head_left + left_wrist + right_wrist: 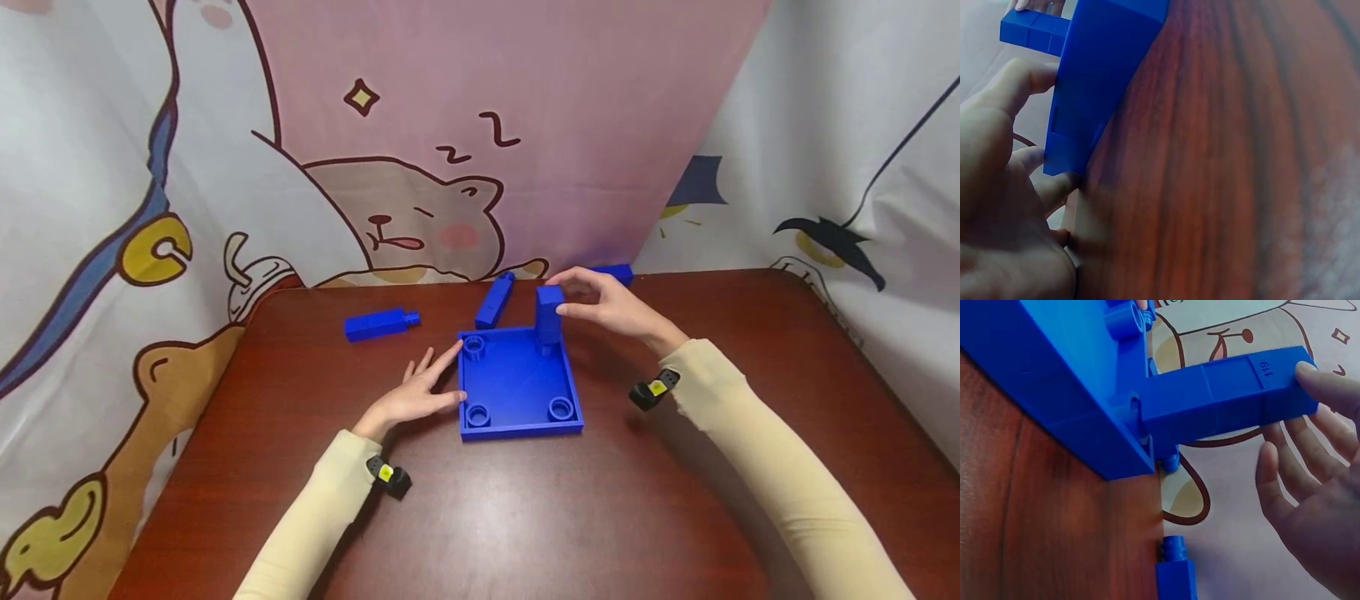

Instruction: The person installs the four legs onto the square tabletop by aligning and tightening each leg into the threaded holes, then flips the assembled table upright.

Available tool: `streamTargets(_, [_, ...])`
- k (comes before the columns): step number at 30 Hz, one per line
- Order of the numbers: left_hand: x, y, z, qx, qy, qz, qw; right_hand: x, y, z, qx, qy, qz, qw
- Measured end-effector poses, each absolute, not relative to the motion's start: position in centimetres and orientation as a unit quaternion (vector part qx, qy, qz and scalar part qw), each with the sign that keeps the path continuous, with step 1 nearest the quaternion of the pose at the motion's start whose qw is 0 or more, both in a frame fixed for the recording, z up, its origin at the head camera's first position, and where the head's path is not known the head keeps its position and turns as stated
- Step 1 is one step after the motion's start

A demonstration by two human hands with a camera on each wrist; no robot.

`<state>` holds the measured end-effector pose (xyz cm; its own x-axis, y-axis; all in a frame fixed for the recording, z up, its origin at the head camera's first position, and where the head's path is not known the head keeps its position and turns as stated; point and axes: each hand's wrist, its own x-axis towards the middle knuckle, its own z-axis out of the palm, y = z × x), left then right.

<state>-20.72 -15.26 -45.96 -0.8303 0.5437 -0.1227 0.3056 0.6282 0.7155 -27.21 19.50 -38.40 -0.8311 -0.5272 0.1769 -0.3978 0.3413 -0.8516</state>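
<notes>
A square blue tray-like panel (pixel 517 379) with raised edges lies on the table, round sockets in its corners. At its far right corner a blue square block leg (pixel 549 312) stands upright, its lower end at that corner's socket (pixel 1135 412). My right hand (pixel 611 308) pinches the upper part of this leg between thumb and fingers; the number 119 shows on its side in the right wrist view. My left hand (pixel 412 396) touches the panel's left edge, thumb and forefinger spread along it. Nothing is gripped in the left hand.
Beyond the panel lie three loose blue legs: one at the left (pixel 378 323), one in the middle (pixel 495 300), and another behind my right hand (pixel 621 273). A cartoon-printed cloth (pixel 480 108) hangs along the back of the brown table (pixel 465 517).
</notes>
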Motion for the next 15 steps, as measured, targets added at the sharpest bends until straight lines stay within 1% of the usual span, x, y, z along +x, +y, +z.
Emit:
streamTargets(6, [-20.7,-15.3,-45.9,0.236,0.886,0.358,0.174,-25.5,18.5,-37.1,-0.267,0.814,-0.514,0.036])
streamTargets(8, [-20.7,-15.3,-45.8,0.238,0.885,0.363,0.17,-25.1,18.2,-36.7,-0.266,0.815,-0.513,0.03])
streamTargets(12, [-20.7,-15.4,-45.9,0.241,0.885,0.363,0.162,-25.6,18.5,-37.3,-0.28,0.815,-0.506,0.033])
streamTargets(15, [-20.8,-15.2,-46.0,0.243,0.886,0.359,0.165,-26.5,19.3,-38.3,-0.314,0.802,-0.506,0.043])
